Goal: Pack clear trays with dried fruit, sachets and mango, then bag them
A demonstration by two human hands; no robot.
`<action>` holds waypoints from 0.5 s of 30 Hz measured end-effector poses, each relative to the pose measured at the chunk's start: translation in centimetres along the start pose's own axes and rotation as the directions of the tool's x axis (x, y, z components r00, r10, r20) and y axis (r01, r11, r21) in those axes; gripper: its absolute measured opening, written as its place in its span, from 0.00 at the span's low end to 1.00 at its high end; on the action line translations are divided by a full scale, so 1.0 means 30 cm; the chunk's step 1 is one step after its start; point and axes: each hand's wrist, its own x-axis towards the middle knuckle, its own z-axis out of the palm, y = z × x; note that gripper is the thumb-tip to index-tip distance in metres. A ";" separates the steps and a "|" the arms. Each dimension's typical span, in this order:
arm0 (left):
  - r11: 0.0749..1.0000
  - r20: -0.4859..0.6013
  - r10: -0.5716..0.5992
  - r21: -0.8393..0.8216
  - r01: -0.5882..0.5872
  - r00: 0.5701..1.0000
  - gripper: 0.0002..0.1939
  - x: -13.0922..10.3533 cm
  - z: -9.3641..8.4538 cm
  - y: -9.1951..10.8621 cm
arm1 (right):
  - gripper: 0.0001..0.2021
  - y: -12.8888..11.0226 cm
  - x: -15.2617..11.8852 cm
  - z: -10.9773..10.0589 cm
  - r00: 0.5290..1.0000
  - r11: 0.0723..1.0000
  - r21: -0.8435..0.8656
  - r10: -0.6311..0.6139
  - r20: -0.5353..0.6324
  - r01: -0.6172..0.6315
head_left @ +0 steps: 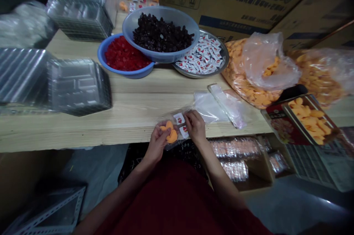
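At the table's front edge, my left hand [157,144] grips the left end of a clear plastic tray [174,143], its thumb over the orange pieces [172,136]. White sachets with red print [179,118] lie in the tray's right part. My right hand [195,126] is closed over the tray's right end, fingers pinched beside the sachets; what they hold, if anything, is hidden. Just right of that hand lie clear flat plastic bags [212,106].
Behind are a bowl of dark pieces [163,34], a blue bowl of red pieces [124,56] and a metal bowl of sachets [204,56]. Stacked clear trays [79,84] stand left. Bags of orange pieces [249,80] and an open tin [304,120] stand right. Below is a carton [260,176] of filled packs.
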 end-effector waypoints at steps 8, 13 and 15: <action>0.997 -0.026 0.078 0.012 -0.078 0.997 0.22 0.002 0.017 -0.019 | 0.13 -0.034 -0.097 -0.078 0.998 0.985 -0.172 0.037 0.050 -0.028; 0.951 0.038 0.186 0.246 -0.190 0.982 0.16 0.031 0.054 -0.025 | 0.13 -0.162 -0.108 -0.018 0.995 0.996 -0.038 -0.075 0.061 0.078; 0.900 0.088 0.196 0.380 -0.215 0.977 0.16 0.048 0.049 0.002 | 0.13 -0.178 -0.108 -0.008 0.999 0.999 0.039 -0.033 0.023 0.032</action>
